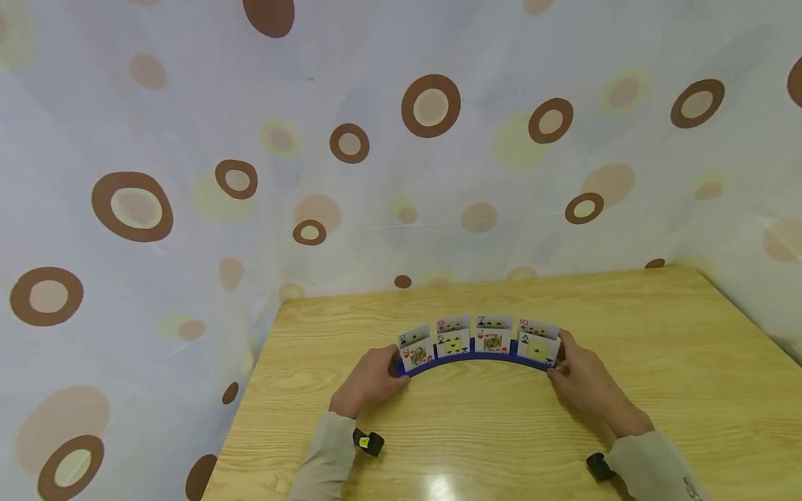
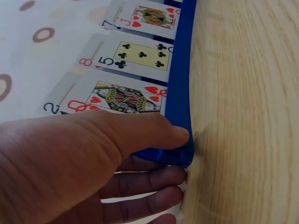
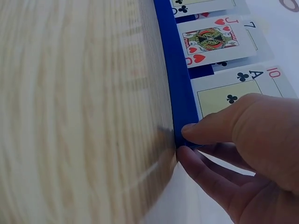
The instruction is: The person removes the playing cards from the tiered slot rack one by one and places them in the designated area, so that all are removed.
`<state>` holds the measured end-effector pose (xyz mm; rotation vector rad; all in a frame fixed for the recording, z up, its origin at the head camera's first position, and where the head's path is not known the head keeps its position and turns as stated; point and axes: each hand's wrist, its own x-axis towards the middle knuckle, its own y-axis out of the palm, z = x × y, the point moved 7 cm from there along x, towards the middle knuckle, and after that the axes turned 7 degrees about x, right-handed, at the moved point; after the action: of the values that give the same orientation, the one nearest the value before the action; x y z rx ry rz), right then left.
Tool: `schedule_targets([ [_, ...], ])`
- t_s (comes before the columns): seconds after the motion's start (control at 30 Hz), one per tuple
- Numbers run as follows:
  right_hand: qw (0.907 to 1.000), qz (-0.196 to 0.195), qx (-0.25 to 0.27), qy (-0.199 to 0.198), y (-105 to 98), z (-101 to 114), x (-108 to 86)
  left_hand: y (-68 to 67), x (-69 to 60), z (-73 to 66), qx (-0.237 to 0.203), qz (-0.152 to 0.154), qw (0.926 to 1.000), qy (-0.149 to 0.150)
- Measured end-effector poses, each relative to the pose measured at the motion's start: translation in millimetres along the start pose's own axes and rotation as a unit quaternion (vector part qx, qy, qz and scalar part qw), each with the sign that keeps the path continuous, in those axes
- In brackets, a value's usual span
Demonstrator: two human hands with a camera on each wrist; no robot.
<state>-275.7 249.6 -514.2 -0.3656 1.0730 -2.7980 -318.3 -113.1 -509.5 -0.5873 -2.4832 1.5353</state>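
A curved blue playing-card holder (image 1: pixel 489 355) stands at the tabletop with two rows of cards. Its front row reads queen of hearts (image 2: pixel 126 98), five of clubs (image 2: pixel 140 55), jack of hearts (image 3: pixel 210 41) and ace of clubs (image 3: pixel 229 95). Behind them, partly covered, show a two, a red eight, a seven and a red ten. My left hand (image 1: pixel 372 379) grips the holder's left end, thumb on the front rim and fingers behind or below. At the right end my right hand (image 1: pixel 585 383) pinches the holder between thumb and fingers.
The light wooden table (image 1: pixel 476 431) reaches back to a patterned cloth (image 1: pixel 376 188) with brown rings, which also hangs along the left and right sides. A dark strap end (image 1: pixel 368 442) sticks out at the left wrist, and another (image 1: pixel 599 467) at the right.
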Motion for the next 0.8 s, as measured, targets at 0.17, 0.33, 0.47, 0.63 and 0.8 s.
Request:
schedule_targets([
  [0.17,0.9998,0.014,0.013,0.004,-0.1,0.2,0.8,-1.0,-0.3,1.7,-0.003,0.002,1.0,-0.003],
  [0.33,0.9991,0.028,0.031,0.009,-1.6,0.0,1.8,-4.1,-1.7,1.2,-0.009,-0.003,1.0,0.001],
  [0.47,0.9985,0.042,0.033,0.013,-4.5,-0.5,2.6,-5.0,-2.8,-0.3,-0.012,-0.005,0.9999,0.001],
  [0.63,0.9991,0.041,0.006,0.011,-19.5,5.5,5.5,-5.0,-1.5,-1.9,-0.014,-0.009,0.9999,-0.001],
  [0.8,0.9974,-0.042,-0.034,-0.047,-45.6,30.2,5.3,-3.8,-1.7,-1.2,-0.012,-0.011,0.9998,-0.008],
])
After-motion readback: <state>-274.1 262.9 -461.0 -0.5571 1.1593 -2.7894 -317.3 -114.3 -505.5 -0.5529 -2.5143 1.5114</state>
